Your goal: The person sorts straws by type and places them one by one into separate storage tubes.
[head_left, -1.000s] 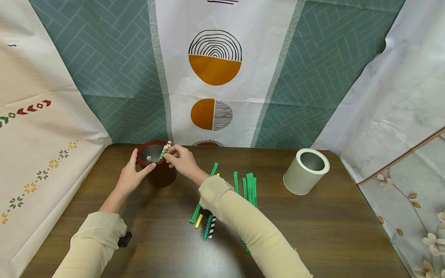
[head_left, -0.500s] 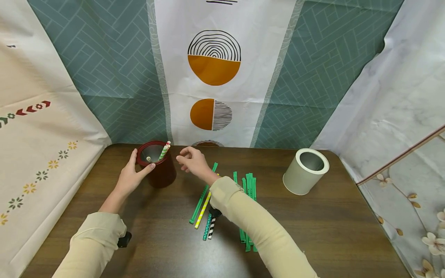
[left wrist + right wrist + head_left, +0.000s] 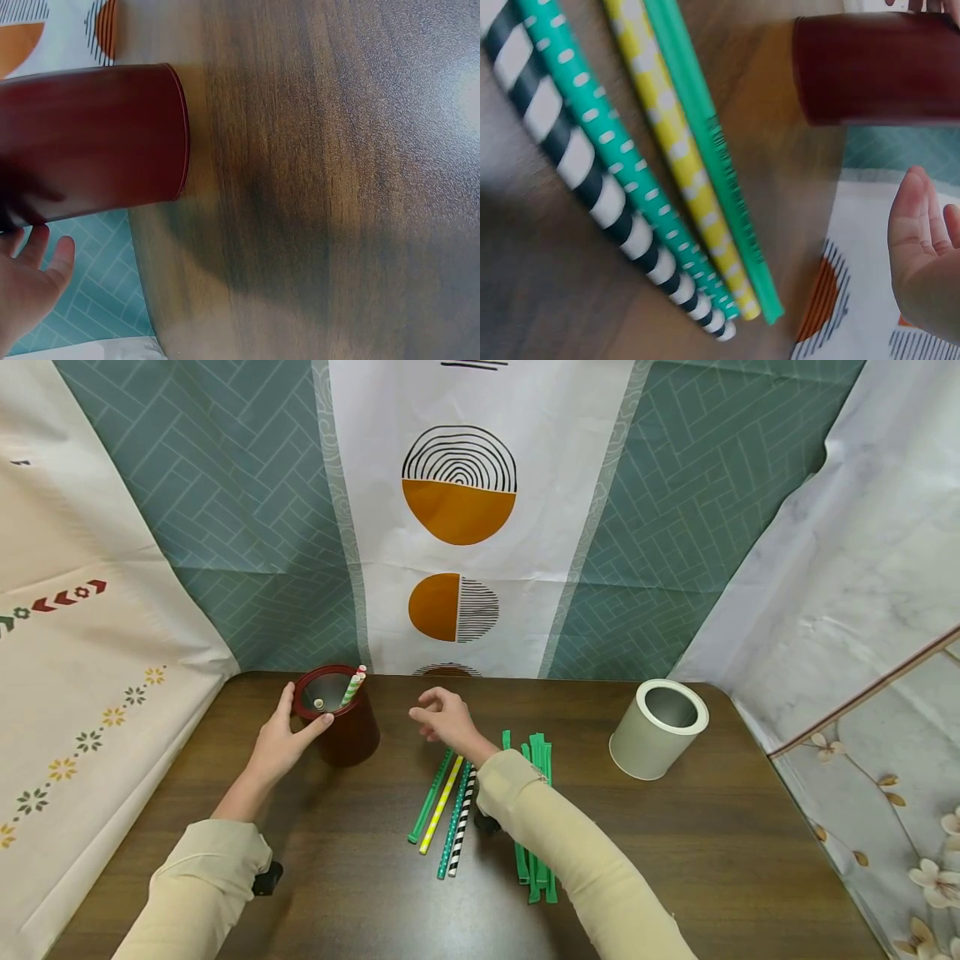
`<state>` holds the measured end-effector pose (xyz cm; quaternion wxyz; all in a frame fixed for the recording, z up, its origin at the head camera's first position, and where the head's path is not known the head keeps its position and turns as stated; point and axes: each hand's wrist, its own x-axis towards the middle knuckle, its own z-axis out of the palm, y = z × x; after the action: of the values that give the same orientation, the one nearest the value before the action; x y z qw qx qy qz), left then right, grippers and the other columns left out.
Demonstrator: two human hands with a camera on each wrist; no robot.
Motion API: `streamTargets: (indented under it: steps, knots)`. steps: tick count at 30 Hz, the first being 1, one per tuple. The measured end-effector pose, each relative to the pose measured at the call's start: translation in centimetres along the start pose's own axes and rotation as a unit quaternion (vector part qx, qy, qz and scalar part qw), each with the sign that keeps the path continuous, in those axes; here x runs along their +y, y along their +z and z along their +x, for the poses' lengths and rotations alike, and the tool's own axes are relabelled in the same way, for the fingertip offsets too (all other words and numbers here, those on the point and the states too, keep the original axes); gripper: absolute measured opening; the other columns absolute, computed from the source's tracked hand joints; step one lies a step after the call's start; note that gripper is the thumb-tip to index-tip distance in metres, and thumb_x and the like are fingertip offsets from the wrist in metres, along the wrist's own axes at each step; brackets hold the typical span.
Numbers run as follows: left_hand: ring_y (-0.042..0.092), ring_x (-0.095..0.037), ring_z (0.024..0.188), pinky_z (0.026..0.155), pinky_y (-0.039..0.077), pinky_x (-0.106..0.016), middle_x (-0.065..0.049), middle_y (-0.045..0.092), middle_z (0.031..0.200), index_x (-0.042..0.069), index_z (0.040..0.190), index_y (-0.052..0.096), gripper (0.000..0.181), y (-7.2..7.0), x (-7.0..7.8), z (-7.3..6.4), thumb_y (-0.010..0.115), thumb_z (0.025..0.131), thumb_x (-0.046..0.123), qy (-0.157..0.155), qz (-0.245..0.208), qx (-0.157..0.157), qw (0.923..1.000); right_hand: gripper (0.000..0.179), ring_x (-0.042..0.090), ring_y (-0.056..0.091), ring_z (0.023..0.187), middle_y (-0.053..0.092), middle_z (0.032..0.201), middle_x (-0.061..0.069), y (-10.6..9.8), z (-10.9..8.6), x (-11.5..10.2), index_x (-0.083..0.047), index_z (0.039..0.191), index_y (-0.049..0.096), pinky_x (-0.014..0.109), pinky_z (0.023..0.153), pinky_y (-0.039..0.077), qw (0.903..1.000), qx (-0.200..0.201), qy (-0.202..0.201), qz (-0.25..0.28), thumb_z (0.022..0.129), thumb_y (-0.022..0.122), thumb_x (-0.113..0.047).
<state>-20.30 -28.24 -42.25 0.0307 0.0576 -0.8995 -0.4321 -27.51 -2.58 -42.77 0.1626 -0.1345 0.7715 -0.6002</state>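
Note:
My left hand [image 3: 279,745] holds a dark red cylindrical cup [image 3: 349,739] at its rim, with the thumb on the near side and fingers along the left. Inside the cup, a green-and-white striped paper straw [image 3: 351,690] leans right beside a red-tipped one, and another straw end [image 3: 318,703] shows lower down. My right hand [image 3: 447,720] hovers without anything in its loosely bent fingers, right of the cup. Below it lie a green wrapped straw [image 3: 705,120], a yellow dotted straw [image 3: 676,150], a teal dotted straw [image 3: 630,160] and a black-and-white striped straw [image 3: 576,159].
Several green wrapped straws [image 3: 538,768] lie in a bundle under and beside the right forearm. A pale grey-white cylindrical cup [image 3: 647,739] stands at the back right of the wooden table [image 3: 675,852]. Patterned cloth [image 3: 465,610] hangs behind the table.
My right hand has let go of the straw at the cup's rim and moved right, over the loose straws. My left hand keeps its place on the red cup.

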Motion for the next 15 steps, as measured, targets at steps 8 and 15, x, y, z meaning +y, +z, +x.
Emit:
streamTargets:
  steps: [8,15]
  knots:
    - [0.012,-0.046,0.131,0.097,0.018,-0.064,-0.021,0.009,0.146,0.017,0.142,-0.010,0.091,-0.1,0.1,-0.1,0.052,0.083,0.049,-0.001,0.005,-0.002,1.0000,0.036,0.038,0.059,0.076,0.060,0.093,0.021,-1.4,-0.3,2.1,0.000,0.112,0.051,0.043,0.065,0.052,0.9995,-0.003,0.032,0.003,0.084,0.060,-0.020]
    - [0.011,-0.045,0.131,0.097,0.018,-0.064,-0.020,0.007,0.147,0.017,0.142,-0.010,0.092,-0.2,0.2,-0.1,0.052,0.083,0.049,0.000,0.001,-0.003,1.0000,0.032,0.038,0.060,0.075,0.060,0.090,0.021,-2.4,-1.6,2.8,0.001,0.108,0.051,0.044,0.065,0.052,0.9986,-0.002,0.053,-0.006,0.083,0.061,-0.019]
